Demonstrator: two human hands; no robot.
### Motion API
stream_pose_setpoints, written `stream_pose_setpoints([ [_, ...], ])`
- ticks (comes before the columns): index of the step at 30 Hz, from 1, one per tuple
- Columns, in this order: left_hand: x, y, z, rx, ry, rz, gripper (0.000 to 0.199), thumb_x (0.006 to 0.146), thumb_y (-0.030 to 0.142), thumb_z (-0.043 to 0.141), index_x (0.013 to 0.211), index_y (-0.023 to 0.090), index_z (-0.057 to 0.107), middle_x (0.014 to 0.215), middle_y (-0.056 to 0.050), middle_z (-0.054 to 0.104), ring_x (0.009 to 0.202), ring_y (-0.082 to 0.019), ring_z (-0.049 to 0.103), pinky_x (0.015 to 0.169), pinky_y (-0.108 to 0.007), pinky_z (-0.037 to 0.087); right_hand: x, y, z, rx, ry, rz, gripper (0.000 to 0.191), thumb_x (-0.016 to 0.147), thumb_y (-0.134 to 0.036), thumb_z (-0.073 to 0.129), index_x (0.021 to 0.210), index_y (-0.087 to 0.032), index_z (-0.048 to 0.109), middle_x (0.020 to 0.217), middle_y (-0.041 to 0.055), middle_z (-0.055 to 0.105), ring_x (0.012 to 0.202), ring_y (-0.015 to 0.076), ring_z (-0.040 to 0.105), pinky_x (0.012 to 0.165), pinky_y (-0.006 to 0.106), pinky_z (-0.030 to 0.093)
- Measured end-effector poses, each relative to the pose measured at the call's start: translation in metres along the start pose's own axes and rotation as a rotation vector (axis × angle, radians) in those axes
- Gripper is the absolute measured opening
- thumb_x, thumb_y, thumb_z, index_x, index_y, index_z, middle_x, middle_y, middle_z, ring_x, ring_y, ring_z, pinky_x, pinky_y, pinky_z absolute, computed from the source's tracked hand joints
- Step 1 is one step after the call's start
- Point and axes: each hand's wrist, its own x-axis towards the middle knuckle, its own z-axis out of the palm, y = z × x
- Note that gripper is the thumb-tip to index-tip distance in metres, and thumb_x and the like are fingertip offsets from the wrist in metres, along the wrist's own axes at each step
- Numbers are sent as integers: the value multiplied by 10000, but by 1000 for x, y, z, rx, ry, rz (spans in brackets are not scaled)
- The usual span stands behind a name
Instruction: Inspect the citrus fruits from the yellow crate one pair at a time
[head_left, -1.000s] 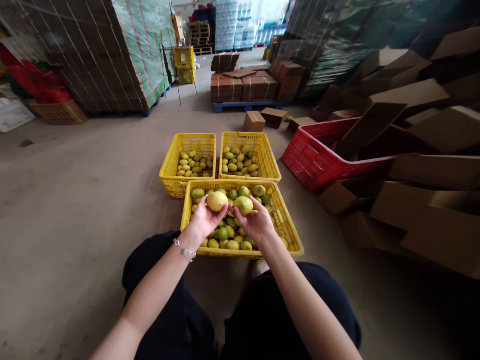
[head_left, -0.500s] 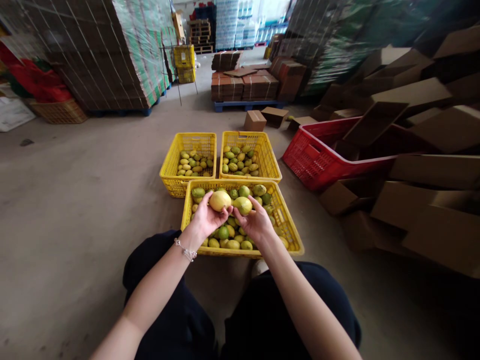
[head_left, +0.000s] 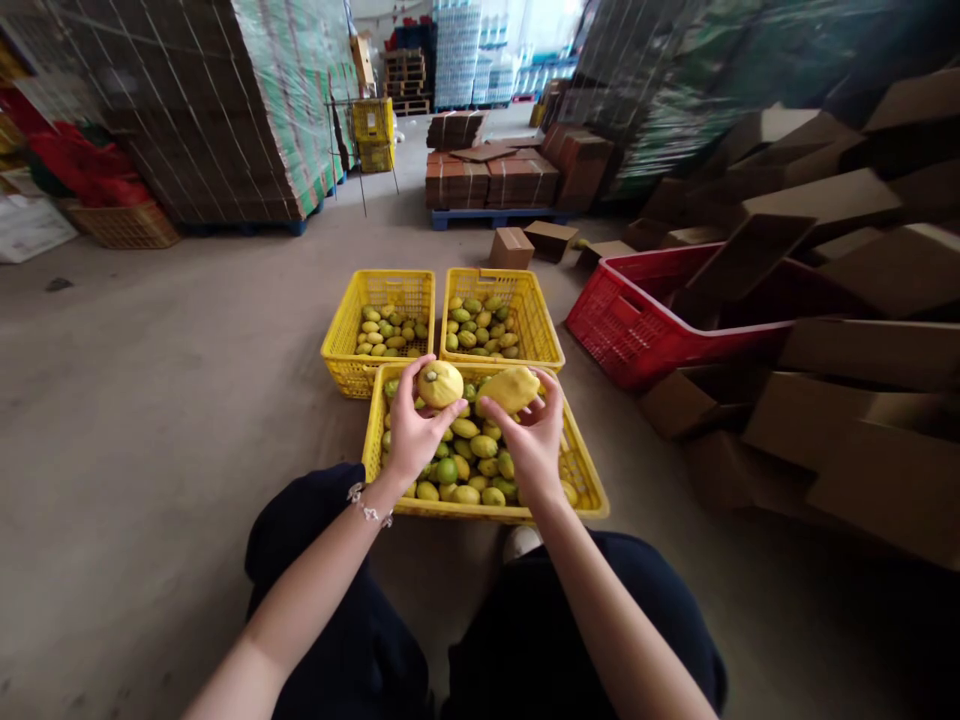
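My left hand (head_left: 415,430) is closed round a yellow lemon (head_left: 441,384), its stem end turned toward me. In my right hand (head_left: 534,440) is a second lemon (head_left: 510,389), lying on its side between thumb and fingers with one pointed end to the right. Both lemons are held up, apart from each other, over the near yellow crate (head_left: 592,478). Below them, many green and yellow lemons (head_left: 465,470) fill the bottom of that crate, partly hidden by my hands.
Two more yellow crates (head_left: 341,335) holding lemons stand side by side just beyond the near one. To the right are a red crate (head_left: 622,310) and a heap of cardboard boxes (head_left: 862,430). Flattened cartons (head_left: 487,185) sit on a blue pallet farther back.
Both hands have lifted slightly, and the right one has moved right, widening the space between the lemons. Each lemon has been turned, the left one now showing its stem end.
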Motion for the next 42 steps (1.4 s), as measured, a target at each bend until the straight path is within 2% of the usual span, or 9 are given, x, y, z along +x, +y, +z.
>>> stream_pose_setpoints([
  [3, -3, 2, 0, 83, 13, 34, 595, 579, 50, 791, 1106, 253, 604, 1340, -50, 516, 1327, -263, 395, 1018, -328, 439, -4, 0, 0, -165, 0, -176, 603, 572, -160, 806, 1127, -258, 591, 1124, 24, 632, 1015, 186, 610, 856, 280, 525],
  [5, -5, 3, -2, 170, 13, 113, 541, 602, 71, 787, 1082, 256, 619, 1326, -59, 518, 1348, -271, 363, 1070, -369, 387, -7, 1, 1, -241, -22, -246, 532, 625, -174, 776, 1124, -257, 611, 1175, 34, 620, 1107, 205, 568, 940, 318, 488],
  [10, -5, 2, -5, 362, 3, 342, 441, 631, 93, 779, 1019, 268, 662, 1240, -68, 536, 1296, -274, 418, 1125, -430, 306, -11, 3, 2, -222, -22, -281, 511, 641, -189, 766, 1124, -263, 619, 1185, 40, 621, 1133, 224, 559, 993, 369, 460],
  [15, -6, 3, -3, 359, -22, 315, 386, 644, 73, 757, 973, 265, 691, 1179, -69, 562, 1249, -281, 462, 1097, -443, 349, -11, 4, 2, -210, -29, -261, 491, 641, -208, 760, 1109, -267, 620, 1209, 49, 612, 1169, 246, 538, 1002, 410, 460],
  [23, -8, -1, -4, 387, -83, 339, 395, 641, 55, 746, 967, 275, 705, 1184, -66, 565, 1226, -282, 480, 1100, -455, 342, -12, 4, 3, -232, -19, -333, 490, 662, -157, 724, 1130, -261, 622, 1183, 47, 622, 1123, 230, 565, 1028, 409, 427],
  [30, -10, 1, -3, 361, -140, 255, 391, 647, 20, 709, 942, 277, 708, 1204, -63, 566, 1252, -286, 459, 1076, -440, 372, -13, 3, 3, -249, -25, -344, 479, 670, -136, 697, 1124, -270, 621, 1188, 36, 616, 1145, 227, 554, 1062, 409, 389],
  [35, -8, 4, 0, 175, -154, 138, 526, 562, 12, 766, 1016, 250, 649, 1230, -62, 578, 1248, -265, 472, 1046, -376, 406, -13, -1, 6, -126, -32, -315, 535, 630, -99, 726, 1097, -266, 525, 1192, 41, 603, 1175, 206, 547, 1001, 363, 443],
  [38, 0, 5, -4, -1, -149, -17, 599, 504, 11, 798, 1017, 246, 597, 1182, -32, 603, 1155, -229, 548, 935, -296, 484, -8, -1, 3, -24, -43, -197, 558, 586, -111, 778, 1016, -268, 460, 1117, 23, 635, 1088, 190, 603, 911, 328, 498],
  [42, 14, 4, -14, -201, -133, -308, 454, 596, 92, 787, 991, 217, 601, 1022, -19, 656, 1002, -204, 627, 856, -305, 535, 0, 0, -2, 9, -62, -16, 482, 564, -185, 817, 947, -243, 531, 992, -16, 655, 895, 159, 638, 771, 268, 527],
])
